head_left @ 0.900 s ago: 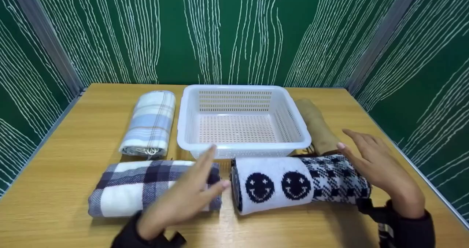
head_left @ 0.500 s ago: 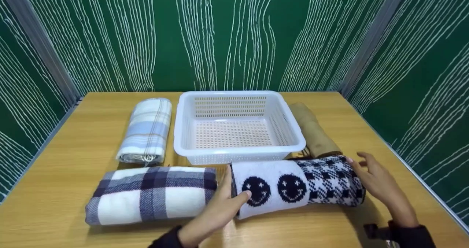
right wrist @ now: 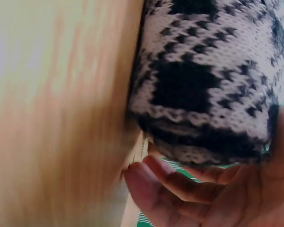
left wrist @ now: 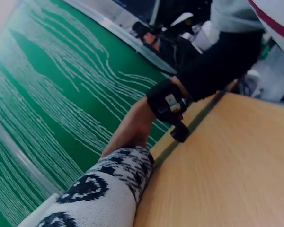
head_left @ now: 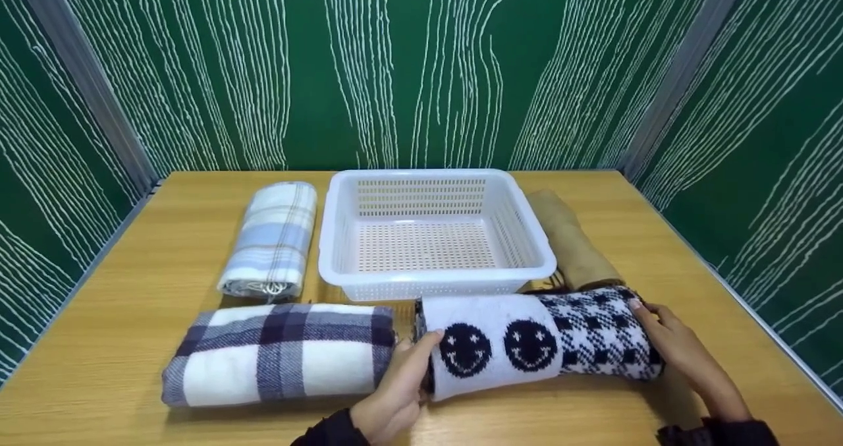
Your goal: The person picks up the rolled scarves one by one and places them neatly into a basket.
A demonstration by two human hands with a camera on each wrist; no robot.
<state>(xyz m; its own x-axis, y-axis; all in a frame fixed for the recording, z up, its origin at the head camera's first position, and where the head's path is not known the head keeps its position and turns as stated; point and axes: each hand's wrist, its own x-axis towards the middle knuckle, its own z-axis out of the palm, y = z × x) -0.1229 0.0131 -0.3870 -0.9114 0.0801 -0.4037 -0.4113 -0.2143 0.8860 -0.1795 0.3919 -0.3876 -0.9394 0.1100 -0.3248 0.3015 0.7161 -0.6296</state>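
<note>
Left hand (head_left: 400, 381) and right hand (head_left: 679, 347) are grasping the scarf (head_left: 497, 342), five o'clock from the basket (head_left: 435, 277); nothing is lying inside yet.

The bottom edge of the left wrist view cuts the knitted roll (left wrist: 111, 191); at left in the right wrist view, I receive the table (right wrist: 52, 118) blurred.

Basket (head_left: 438, 277): plastic, smooth, lightly glossy. Table (head_left: 151, 268): wood-grain surface, smooth, faint sheen. Knitted roll (head_left: 540, 340): cloth, coarse stitches, rough, matt. Checked roll (head_left: 283, 357): woven cloth, matt. Plain roll (head_left: 573, 240): cloth, matt, fairly smooth.
</note>
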